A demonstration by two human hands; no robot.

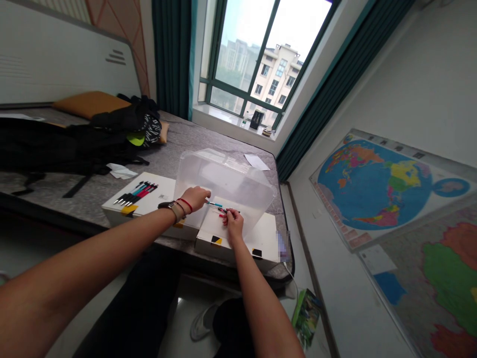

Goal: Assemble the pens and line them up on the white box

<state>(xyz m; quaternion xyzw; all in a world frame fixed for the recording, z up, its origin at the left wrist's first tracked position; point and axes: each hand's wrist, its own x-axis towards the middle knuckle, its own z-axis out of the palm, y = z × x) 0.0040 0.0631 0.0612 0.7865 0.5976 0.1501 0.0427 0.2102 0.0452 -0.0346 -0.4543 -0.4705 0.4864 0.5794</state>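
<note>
Far left of the frame: black bag [44, 146] on a grey bed [182, 132], with an orange pillow [91, 103] behind it at upper left. Crumpled white tissue [121, 171] lies near the bag. Left of centre, a row of pens [136, 193], with black, teal and red among them, lies side by side on the left white box [115, 203]. Mid-frame, the left hand [197, 198], wrist banded, has its fingers closed on one end of a teal pen [215, 204]; exact contact too small to resolve. A translucent plastic bin [227, 171] stands behind the hands. Just right of centre, the right hand [233, 220] pinches a dark pen [222, 210] between its fingers; a small red piece [222, 216] shows beside them, and whether it is gripped cannot be told. The right white box [263, 231] lies below and right. White paper [257, 162] rests on the bed farther back; a wall map [376, 179] hangs at right.
</note>
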